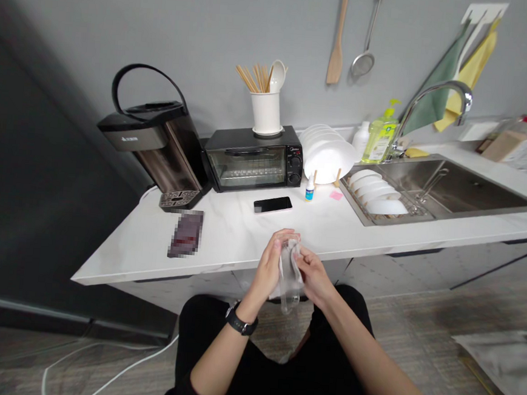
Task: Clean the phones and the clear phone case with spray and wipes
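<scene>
Both hands meet just in front of the counter's front edge, above my lap. My left hand (271,262) is closed around one side of a clear, soft-looking piece that resembles a phone case (289,294). At its upper part my right hand (313,273) pinches a pale grey, cloth-like piece (292,249) against it. Fingers hide part of both, and where one ends and the other begins is hard to see. On the counter beyond lie a black-screened smartphone (272,205), a small white bottle with a blue label (309,190) and a pink slip (335,195).
A drinks dispenser (158,143) and a toaster oven (252,163) stand at the back, with a white utensil pot (266,111) on the oven. White plates (328,157), a soap bottle (381,134) and a sink (474,190) are rightward. A blurred-out dark item (186,234) lies left.
</scene>
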A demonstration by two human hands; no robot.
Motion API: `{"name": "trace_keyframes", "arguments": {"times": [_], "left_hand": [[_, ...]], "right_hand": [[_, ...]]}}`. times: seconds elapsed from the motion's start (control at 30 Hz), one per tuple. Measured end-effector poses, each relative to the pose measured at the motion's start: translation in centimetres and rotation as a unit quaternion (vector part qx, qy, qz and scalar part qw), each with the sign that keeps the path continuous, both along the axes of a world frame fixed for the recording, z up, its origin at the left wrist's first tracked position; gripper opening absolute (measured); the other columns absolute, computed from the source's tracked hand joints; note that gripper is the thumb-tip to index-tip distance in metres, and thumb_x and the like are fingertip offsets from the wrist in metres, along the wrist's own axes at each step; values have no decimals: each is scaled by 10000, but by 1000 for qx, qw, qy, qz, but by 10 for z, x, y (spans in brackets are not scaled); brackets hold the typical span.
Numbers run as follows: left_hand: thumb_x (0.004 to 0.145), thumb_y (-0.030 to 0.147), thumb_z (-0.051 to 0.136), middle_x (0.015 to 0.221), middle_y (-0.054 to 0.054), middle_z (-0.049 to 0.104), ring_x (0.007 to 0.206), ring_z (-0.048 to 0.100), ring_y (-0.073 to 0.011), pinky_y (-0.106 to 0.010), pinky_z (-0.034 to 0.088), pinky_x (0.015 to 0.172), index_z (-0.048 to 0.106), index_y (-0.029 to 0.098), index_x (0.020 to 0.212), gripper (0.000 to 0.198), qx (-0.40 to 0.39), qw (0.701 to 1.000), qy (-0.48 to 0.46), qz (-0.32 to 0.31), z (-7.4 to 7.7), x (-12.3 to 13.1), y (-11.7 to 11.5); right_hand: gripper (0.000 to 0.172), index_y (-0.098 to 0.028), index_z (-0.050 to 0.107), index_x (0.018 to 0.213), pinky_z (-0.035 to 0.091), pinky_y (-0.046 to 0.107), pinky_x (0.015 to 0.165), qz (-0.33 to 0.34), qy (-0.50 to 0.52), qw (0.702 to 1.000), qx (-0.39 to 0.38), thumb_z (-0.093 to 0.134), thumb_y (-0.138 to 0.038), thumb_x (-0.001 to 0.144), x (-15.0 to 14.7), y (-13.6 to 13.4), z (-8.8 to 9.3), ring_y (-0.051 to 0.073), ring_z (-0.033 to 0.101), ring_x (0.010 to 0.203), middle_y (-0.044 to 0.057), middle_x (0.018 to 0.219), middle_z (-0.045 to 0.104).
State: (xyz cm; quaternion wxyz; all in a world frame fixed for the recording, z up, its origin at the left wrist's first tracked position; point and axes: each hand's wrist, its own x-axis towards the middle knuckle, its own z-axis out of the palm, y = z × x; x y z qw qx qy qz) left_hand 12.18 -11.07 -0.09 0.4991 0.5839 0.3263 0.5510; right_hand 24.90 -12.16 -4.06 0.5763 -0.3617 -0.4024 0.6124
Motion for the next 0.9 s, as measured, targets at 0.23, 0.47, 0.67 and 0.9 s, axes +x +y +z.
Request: {"name": "trace_keyframes", "arguments": {"times": [0.23, 0.47, 0.67, 0.9], "left_hand": [[1032, 630, 461, 1317, -142, 704, 1242, 678, -277, -459, 461, 1153, 609, 198, 1294, 526, -55, 993, -78, -69, 1, 0, -7], [1032, 620, 475, 1346, -151, 700, 1218, 701, -287, -464, 474, 1116, 579, 214, 1309, 502, -87, 986, -117, -79, 0, -7, -2], [1018, 647, 481, 1413, -177, 664, 1262, 680, -303, -487, 453, 1136, 501, 226, 1442, 598, -118, 980, -138, -86, -3, -9, -4], [983, 619, 588, 1428, -179, 659, 1264, 677, -313, -503, 444, 1148, 536, 217, 1408, 588, -144, 970, -171, -96, -8, -7, -7]], "right_hand": [[525, -197, 648, 693, 337, 230, 496, -11, 30, 999, -40, 828, -689, 729, 2, -6, 1, 100, 396, 496, -30, 574, 567], [552, -179, 614, 608, 348, 231, 503, 66, 14, 996, -61, 902, -647, 657, 0, -20, 3, 90, 420, 483, -24, 548, 562], [471, -185, 731, 808, 461, 256, 621, 75, 89, 991, -68, 951, -563, 634, -7, -21, 3, 125, 558, 586, -4, 684, 669], [493, -164, 740, 730, 433, 260, 569, -5, 57, 995, -78, 867, -640, 724, -10, -17, 0, 126, 533, 539, 16, 639, 678]]}}
